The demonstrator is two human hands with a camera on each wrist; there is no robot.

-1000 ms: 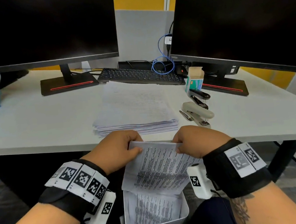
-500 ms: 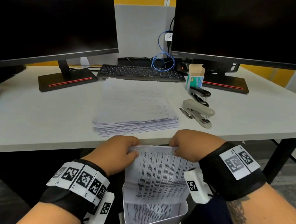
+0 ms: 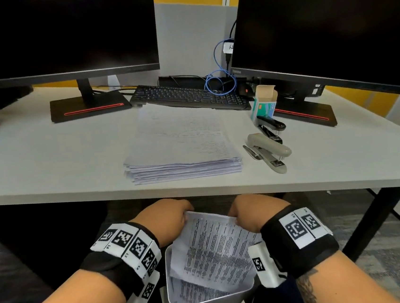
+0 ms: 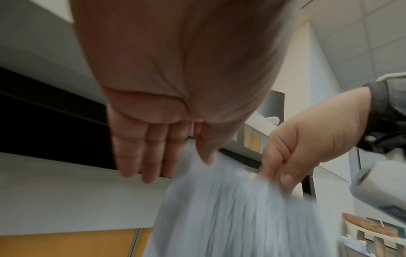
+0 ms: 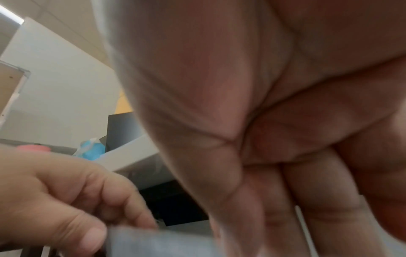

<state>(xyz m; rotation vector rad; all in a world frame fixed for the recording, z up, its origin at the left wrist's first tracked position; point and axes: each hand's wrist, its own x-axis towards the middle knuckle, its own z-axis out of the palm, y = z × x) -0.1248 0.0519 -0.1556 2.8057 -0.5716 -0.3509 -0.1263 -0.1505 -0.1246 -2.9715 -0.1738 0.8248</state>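
Observation:
A printed sheet of paper (image 3: pixel 214 251) hangs just below the desk's front edge, with its lower part inside a white bin (image 3: pixel 211 299) between my knees. My left hand (image 3: pixel 166 219) pinches the sheet's top left corner, thumb on the near side. My right hand (image 3: pixel 247 215) pinches the top right corner. The left wrist view shows the blurred sheet (image 4: pixel 230 217) with my right hand (image 4: pixel 296 151) gripping its edge. In the right wrist view my left hand (image 5: pixel 66 208) has its fingers curled on the sheet (image 5: pixel 153 243). More printed paper lies in the bin under the sheet.
On the white desk (image 3: pixel 59 166) lies a stack of papers (image 3: pixel 181 148). A grey stapler (image 3: pixel 268 151), a black stapler (image 3: pixel 271 125) and an open staple box (image 3: pixel 264 102) are to its right. A keyboard (image 3: pixel 188 98) and two dark monitors stand behind.
Both hands have moved down and towards me with the sheet, from the desk edge to below it. The sheet now reaches deeper into the bin.

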